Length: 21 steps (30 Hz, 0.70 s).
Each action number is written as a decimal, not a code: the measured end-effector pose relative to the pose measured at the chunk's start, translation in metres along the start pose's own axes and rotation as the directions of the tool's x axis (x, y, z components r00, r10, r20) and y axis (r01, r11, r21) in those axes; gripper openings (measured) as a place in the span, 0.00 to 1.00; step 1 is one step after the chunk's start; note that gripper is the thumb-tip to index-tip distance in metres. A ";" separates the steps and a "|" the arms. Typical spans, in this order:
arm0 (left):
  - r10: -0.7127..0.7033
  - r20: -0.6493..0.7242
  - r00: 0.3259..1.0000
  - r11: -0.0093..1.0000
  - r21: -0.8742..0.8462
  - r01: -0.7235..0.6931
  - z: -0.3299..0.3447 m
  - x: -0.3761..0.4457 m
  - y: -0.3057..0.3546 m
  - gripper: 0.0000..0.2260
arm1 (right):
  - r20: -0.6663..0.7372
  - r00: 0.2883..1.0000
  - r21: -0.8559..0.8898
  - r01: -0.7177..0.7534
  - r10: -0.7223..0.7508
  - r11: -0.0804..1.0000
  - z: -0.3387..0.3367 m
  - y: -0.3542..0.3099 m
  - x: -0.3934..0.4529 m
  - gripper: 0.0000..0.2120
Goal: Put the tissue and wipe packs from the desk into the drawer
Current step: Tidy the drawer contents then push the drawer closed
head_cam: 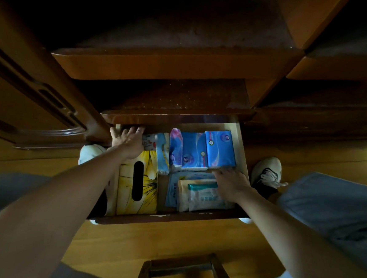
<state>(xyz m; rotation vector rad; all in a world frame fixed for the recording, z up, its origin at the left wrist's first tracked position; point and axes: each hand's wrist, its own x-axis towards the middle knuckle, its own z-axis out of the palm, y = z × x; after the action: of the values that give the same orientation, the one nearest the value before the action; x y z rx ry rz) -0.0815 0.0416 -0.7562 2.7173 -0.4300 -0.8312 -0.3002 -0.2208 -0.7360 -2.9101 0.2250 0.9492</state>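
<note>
Open drawer [242, 143] pulled out below the table edge [171, 118], packed with packs. Left hand [128, 142] reaches into the back-left corner, fingers spread and straight, resting over a small printed pack [149, 142]; grips nothing. Yellow tissue box [147, 186] lies front-left under that wrist. Right hand [230, 183] lies flat, fingers relaxed, touching the near edge of the blue tissue packs [201, 149] at back-right and over the wipe packs [200, 195] at front-right. White sneaker [267, 169] on the floor, right of the drawer.
</note>
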 end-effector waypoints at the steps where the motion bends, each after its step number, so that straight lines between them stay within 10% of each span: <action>1: 0.019 -0.025 1.000 1.000 -0.022 -0.020 0.000 -0.006 -0.003 0.24 | -0.011 1.000 0.023 0.026 -0.026 0.999 -0.005 -0.003 -0.005 0.17; 5: 0.260 -0.172 0.950 0.939 0.276 -0.207 -0.008 -0.065 0.002 0.26 | -0.111 0.972 0.118 0.219 -0.206 0.969 -0.014 -0.009 -0.026 0.19; 10: 0.503 0.216 0.837 0.774 0.319 -0.547 0.015 -0.149 0.011 0.44 | 0.020 0.924 -0.039 0.383 -0.382 0.923 -0.008 -0.019 -0.054 0.30; 21: 0.549 0.382 0.744 0.542 0.515 -0.664 0.029 -0.177 -0.003 0.10 | 0.067 0.866 -0.305 0.491 -0.496 0.816 -0.002 -0.032 -0.062 0.20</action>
<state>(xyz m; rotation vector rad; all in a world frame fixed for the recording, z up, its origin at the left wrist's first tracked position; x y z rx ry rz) -0.2375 0.1021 -0.6920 2.6507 -1.8919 -0.8003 -0.3431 -0.1827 -0.6967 -2.9897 -0.7203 0.9310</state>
